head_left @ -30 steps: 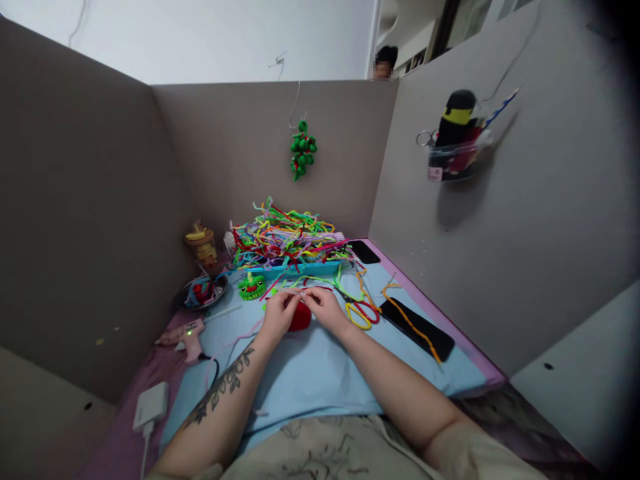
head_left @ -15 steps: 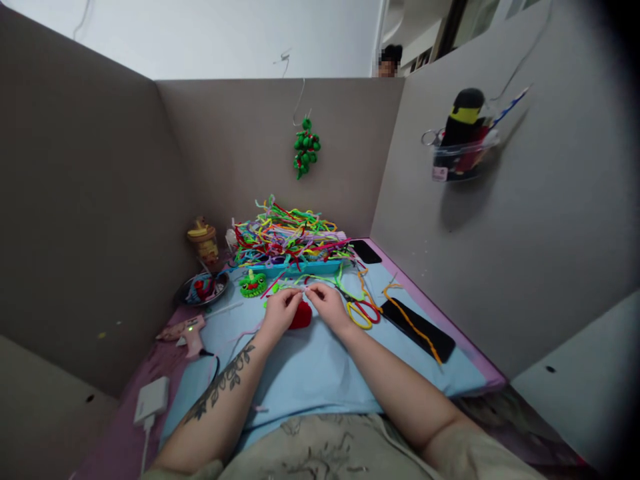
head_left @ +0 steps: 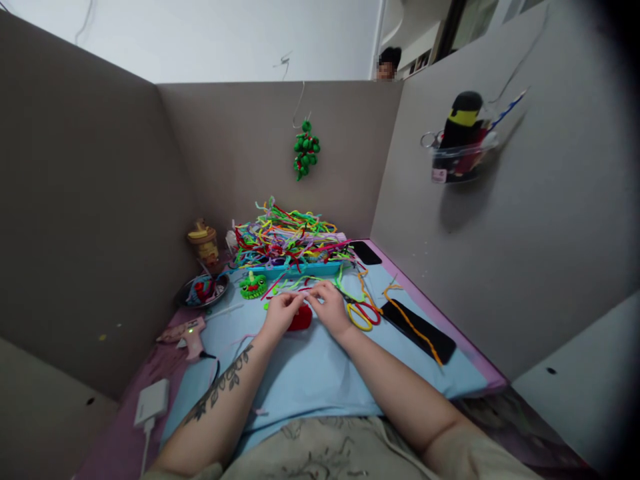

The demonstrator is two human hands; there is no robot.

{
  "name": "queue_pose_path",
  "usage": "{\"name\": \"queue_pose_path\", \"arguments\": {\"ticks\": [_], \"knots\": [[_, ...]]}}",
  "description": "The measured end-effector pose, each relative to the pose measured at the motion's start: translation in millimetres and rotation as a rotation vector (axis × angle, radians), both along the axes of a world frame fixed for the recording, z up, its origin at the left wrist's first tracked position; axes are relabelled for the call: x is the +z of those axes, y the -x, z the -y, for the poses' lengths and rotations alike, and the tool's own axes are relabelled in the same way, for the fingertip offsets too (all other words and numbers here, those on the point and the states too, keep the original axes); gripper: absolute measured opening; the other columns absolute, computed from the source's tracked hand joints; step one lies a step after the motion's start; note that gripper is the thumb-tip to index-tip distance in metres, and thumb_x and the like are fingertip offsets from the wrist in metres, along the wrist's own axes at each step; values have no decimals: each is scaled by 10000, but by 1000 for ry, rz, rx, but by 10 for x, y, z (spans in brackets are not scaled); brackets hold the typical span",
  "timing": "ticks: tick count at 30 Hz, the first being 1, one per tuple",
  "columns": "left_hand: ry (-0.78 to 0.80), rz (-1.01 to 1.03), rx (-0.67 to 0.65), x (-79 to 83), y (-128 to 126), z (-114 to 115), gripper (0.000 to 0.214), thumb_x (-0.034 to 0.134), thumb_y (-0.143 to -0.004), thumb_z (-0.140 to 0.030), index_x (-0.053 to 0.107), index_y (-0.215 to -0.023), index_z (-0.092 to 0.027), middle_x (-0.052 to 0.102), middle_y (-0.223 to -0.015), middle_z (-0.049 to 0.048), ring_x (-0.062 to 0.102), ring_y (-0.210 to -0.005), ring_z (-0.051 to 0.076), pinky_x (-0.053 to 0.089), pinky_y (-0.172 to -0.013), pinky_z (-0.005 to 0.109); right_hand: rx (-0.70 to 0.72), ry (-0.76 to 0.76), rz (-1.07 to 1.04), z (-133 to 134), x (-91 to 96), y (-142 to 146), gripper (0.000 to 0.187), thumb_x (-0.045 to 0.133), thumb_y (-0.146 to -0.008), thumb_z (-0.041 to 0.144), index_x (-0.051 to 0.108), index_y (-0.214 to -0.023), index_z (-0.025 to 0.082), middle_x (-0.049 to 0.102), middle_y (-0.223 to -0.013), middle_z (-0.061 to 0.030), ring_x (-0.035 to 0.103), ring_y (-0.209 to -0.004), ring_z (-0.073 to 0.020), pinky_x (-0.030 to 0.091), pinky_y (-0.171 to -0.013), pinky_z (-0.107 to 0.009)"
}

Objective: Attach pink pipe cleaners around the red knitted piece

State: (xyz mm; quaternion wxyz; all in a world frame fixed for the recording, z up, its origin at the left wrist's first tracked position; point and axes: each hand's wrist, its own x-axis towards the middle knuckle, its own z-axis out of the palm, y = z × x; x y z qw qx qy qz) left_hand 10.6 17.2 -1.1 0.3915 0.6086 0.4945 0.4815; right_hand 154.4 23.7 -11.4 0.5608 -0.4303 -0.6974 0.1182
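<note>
My left hand (head_left: 283, 312) and my right hand (head_left: 327, 307) meet tip to tip above the blue cloth, thumbs and forefingers pinched. A small pale piece shows between the fingertips, too small to name. Just below them lies a soft red piece (head_left: 301, 319), partly covered by my left hand. A thin lilac strand (head_left: 244, 338) trails over the cloth left of my left wrist. Scissors (head_left: 364, 315) with yellow and red handles lie right of my right hand. A green yarn figure (head_left: 253, 286) with eyes sits beyond my left hand.
Behind the hands, a blue tray (head_left: 320, 269) overflows with coloured yarn strands (head_left: 290, 237). At left are a metal bowl (head_left: 183, 293), a pink glue gun (head_left: 187, 333) and a white box (head_left: 152, 403). An orange strand crosses a black phone (head_left: 430, 339). Grey partitions (head_left: 225, 153) enclose the table.
My hands stay together in nearly the same place, with only a slight shift of the fingers. The head view has tilted a little.
</note>
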Motion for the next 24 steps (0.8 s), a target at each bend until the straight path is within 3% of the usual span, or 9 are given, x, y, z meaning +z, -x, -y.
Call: {"name": "queue_pose_path", "arguments": {"ticks": [11,16,20,24], "knots": [[-3,7,10,-4,22,-18,372,571,-748,-469,626,-600,-132,523,-481,-23,433,-463,93,293,-462,213,-50,-97,210,19,-38,27,107,524,-779,125,601,-765,199,582,-949,-69,559,-887,-188,463,-793,-315],[-63,40,-19,16,30,-35,318,569,-760,-433,686,-741,-138,674,-714,38,578,-653,148,416,-608,235,52,-35,171,23,-37,25,264,559,-710,125,571,-961,206,523,-1073,-87,529,-986,-208,472,-830,-340],[-111,32,-40,43,26,-25,308,565,-764,-418,693,-739,-140,694,-796,64,610,-765,181,446,-718,271,95,-42,125,24,-31,18,241,512,-744,120,563,-964,205,545,-983,-70,536,-940,-192,469,-818,-326],[-118,15,-7,53,15,-8,297,566,-762,-408,685,-716,-140,694,-781,61,612,-768,184,448,-715,271,60,-62,122,16,-41,19,124,499,-771,137,575,-845,200,568,-883,-54,543,-866,-181,461,-778,-304]]}}
